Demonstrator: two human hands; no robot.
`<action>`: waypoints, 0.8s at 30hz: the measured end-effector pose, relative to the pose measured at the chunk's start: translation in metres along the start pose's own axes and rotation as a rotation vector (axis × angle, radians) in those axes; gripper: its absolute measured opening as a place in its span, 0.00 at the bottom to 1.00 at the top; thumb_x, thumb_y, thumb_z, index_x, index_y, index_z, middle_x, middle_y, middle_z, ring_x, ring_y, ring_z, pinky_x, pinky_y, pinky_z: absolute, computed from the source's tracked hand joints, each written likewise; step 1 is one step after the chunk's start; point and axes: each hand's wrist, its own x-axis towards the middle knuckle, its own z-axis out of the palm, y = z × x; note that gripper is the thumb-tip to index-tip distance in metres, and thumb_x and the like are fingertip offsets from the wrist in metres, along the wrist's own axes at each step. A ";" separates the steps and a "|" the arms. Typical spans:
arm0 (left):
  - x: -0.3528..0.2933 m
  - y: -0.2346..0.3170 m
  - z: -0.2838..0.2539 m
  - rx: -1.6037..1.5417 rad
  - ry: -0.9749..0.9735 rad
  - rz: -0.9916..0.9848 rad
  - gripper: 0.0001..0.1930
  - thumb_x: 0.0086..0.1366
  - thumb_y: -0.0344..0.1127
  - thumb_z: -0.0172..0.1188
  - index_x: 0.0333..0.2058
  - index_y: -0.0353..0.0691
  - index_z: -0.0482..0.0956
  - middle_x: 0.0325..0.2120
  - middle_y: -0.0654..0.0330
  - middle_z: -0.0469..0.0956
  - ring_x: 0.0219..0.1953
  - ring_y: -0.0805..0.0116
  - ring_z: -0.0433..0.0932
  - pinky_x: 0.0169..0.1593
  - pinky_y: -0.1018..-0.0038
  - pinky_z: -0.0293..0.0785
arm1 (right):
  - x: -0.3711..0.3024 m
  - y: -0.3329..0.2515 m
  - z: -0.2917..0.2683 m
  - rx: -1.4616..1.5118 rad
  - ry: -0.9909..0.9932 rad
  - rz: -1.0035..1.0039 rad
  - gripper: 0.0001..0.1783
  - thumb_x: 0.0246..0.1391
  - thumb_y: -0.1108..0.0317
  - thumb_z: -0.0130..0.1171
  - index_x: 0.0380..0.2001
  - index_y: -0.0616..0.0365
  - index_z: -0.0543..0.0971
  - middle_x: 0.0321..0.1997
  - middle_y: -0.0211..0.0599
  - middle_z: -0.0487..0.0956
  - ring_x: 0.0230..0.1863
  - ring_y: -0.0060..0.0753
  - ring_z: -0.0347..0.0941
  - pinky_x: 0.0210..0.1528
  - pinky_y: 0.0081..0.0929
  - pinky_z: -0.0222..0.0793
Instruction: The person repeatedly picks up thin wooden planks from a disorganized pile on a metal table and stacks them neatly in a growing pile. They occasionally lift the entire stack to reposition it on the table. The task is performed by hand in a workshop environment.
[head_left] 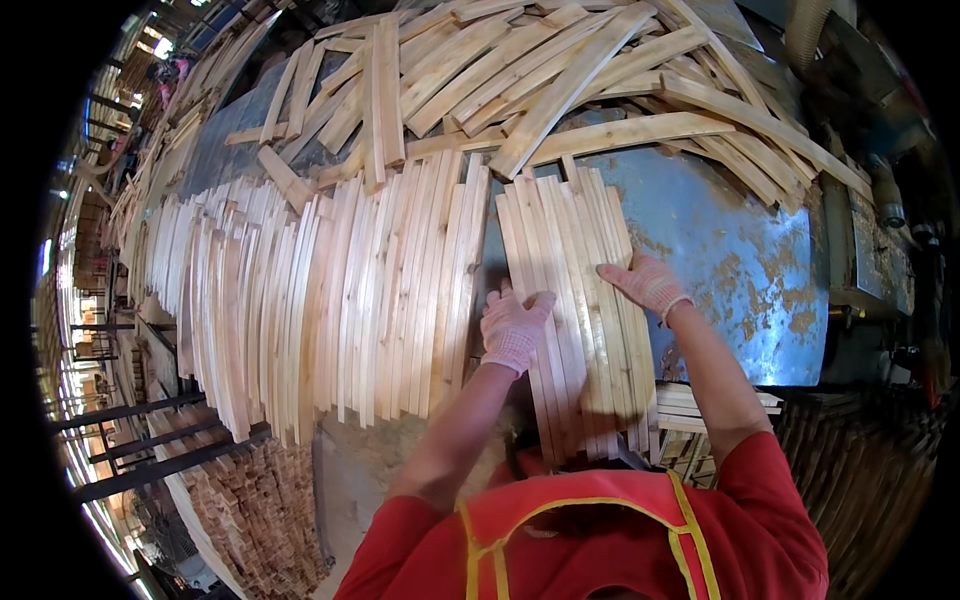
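Observation:
A bundle of pale wooden strips [580, 320] lies side by side on the metal table [755, 260], in front of me. My left hand [515, 328], in a pinkish-white knit glove, grips the bundle's left edge, its thumb over the top and its fingers partly hidden in the gap. On the opposite edge, my right hand [650, 285], gloved the same way, has its thumb on top and the other fingers down along the side. A narrow gap parts this bundle from a long, uneven row of similar strips [375, 290] to the left.
Loose boards [570, 75] lie in a criss-cross heap at the table's far side. Below left stands a stack of cut wood [250, 510]; more stacked strips [840, 455] are at the lower right. A ribbed hose [805, 35] hangs at the upper right.

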 end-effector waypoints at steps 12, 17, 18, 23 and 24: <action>-0.094 0.096 -0.154 -0.687 0.608 0.885 0.47 0.62 0.37 0.74 0.73 0.21 0.58 0.63 0.37 0.67 0.64 0.40 0.73 0.67 0.55 0.72 | -0.101 -0.099 -0.157 0.651 0.529 -0.520 0.35 0.54 0.53 0.76 0.58 0.64 0.79 0.48 0.43 0.88 0.50 0.39 0.85 0.56 0.33 0.78; -0.120 0.051 -0.150 -1.067 0.340 1.097 0.41 0.68 0.39 0.68 0.75 0.37 0.60 0.67 0.49 0.68 0.68 0.52 0.71 0.70 0.60 0.71 | -0.170 -0.100 -0.124 0.626 0.710 -0.686 0.25 0.56 0.66 0.71 0.55 0.62 0.80 0.49 0.41 0.87 0.49 0.38 0.84 0.54 0.34 0.78; -0.119 0.029 -0.134 -1.120 0.213 1.061 0.38 0.71 0.43 0.65 0.74 0.39 0.61 0.67 0.51 0.69 0.68 0.55 0.72 0.69 0.59 0.72 | -0.174 -0.085 -0.106 0.590 0.706 -0.676 0.26 0.57 0.65 0.70 0.57 0.61 0.78 0.51 0.43 0.86 0.51 0.39 0.83 0.55 0.35 0.78; -0.090 -0.074 -0.073 -1.370 -0.523 0.500 0.35 0.80 0.58 0.52 0.75 0.42 0.62 0.68 0.54 0.73 0.68 0.58 0.73 0.70 0.57 0.73 | -0.178 -0.011 0.011 0.390 0.477 -0.468 0.33 0.60 0.64 0.66 0.66 0.59 0.70 0.63 0.49 0.76 0.61 0.47 0.76 0.64 0.37 0.73; -0.082 -0.096 -0.060 -1.400 -0.668 0.317 0.36 0.80 0.59 0.51 0.76 0.42 0.61 0.69 0.53 0.72 0.70 0.55 0.72 0.72 0.56 0.71 | -0.172 0.002 0.035 0.331 0.411 -0.436 0.34 0.60 0.64 0.65 0.68 0.59 0.68 0.65 0.50 0.75 0.63 0.48 0.75 0.66 0.38 0.72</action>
